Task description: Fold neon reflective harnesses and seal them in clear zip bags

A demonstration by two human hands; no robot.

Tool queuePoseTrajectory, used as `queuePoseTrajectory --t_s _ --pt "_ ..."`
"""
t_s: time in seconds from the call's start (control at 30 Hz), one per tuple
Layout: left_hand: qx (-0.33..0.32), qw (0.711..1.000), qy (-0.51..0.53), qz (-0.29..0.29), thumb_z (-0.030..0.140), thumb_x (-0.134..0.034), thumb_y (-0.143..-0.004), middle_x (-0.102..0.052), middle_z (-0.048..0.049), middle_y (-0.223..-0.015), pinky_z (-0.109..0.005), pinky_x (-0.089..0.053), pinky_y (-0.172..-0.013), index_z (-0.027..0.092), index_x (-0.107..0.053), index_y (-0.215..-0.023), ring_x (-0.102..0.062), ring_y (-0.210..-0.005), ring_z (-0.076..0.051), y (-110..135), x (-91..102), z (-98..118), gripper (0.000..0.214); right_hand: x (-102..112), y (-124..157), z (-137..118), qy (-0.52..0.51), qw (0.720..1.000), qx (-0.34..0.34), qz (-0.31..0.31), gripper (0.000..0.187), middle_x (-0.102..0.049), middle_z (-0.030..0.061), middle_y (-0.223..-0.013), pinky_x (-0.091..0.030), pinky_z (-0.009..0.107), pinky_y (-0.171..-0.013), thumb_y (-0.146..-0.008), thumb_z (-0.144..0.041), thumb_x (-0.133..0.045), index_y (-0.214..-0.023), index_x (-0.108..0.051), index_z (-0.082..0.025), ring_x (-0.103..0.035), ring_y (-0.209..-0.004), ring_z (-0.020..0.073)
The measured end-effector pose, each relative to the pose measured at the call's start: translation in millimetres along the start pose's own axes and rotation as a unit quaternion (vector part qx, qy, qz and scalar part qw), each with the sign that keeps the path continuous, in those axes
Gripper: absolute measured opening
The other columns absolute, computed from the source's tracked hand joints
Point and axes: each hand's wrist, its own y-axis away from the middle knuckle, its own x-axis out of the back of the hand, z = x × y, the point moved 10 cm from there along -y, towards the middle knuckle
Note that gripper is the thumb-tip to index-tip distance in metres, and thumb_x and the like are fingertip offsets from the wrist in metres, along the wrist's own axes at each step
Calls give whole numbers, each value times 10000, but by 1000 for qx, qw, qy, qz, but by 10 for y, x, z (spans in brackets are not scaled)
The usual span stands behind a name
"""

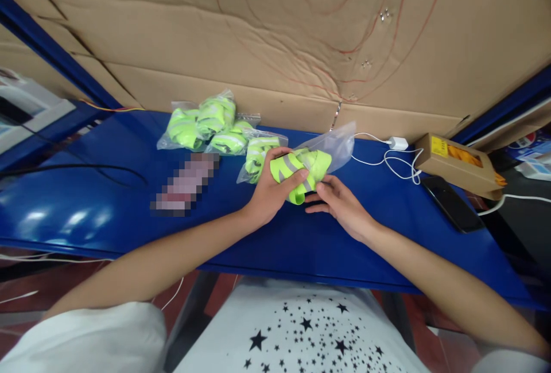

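Note:
My left hand is closed around a folded bundle of neon yellow-green reflective straps, its thumb across the front. A clear plastic bag sticks out behind the bundle at the upper right; whether the straps lie inside it, I cannot tell. My right hand is at the bundle's lower right edge, fingers stretched and apart, the fingertips close to or touching it. Just behind my left hand lies a bagged strap bundle. Several similar bags of straps are heaped further left.
Everything rests on a blue table against a cardboard wall. A blurred-out flat item lies left. To the right are a white charger with its cable, a cardboard box with orange contents and a black phone.

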Motion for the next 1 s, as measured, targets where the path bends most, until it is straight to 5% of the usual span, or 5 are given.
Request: queuePoseTrajectory --t_s 0.13,0.3,0.47,0.73,1.0 --pt "-50 996 -57 -40 443 -840 -794 -552 -39 -1151 -316 -502 -944 266 -500 -1183 -579 -1047 -195 24 -99 116 546 -222 53 -62 -38 997 29 -59 576 -680 110 -1326 -599 472 -1033 -822 -585 -797 -1246 -588 -255 -704 -1155 246" --pt "-123 983 -106 -88 562 -851 -758 -513 -66 -1165 -343 -490 -968 260 -470 -1213 -552 -1073 -221 96 -203 279 666 -104 98 -219 -2 994 113 9 572 -675 97 -1379 -555 434 -1093 -807 -508 -838 -1260 -603 -251 -659 -1264 254" --pt "19 988 26 -150 769 -771 -723 -543 -55 -1151 -303 -509 -839 267 -525 -1197 -577 -1021 -214 92 -243 124 733 111 104 -370 102 976 183 52 539 -747 93 -1227 -611 420 -962 -802 -534 -831 -1194 -613 -234 -727 -1110 256" --pt "112 978 -34 -175 522 -894 -723 -690 -58 -1182 -340 -520 -954 234 -630 -1216 -648 -1125 -251 89 -276 -49 630 20 174 -564 379 878 291 3 500 -741 77 -1173 -573 441 -931 -814 -394 -836 -1242 -630 -237 -712 -1055 288" --pt "59 984 -6 -170 655 -710 -870 -719 -89 -1270 -404 -522 -1081 216 -675 -1270 -642 -1256 -299 138 -384 -4 595 132 43 -384 110 976 182 54 558 -716 70 -1205 -622 379 -891 -845 -534 -783 -1265 -531 -266 -721 -1046 228"
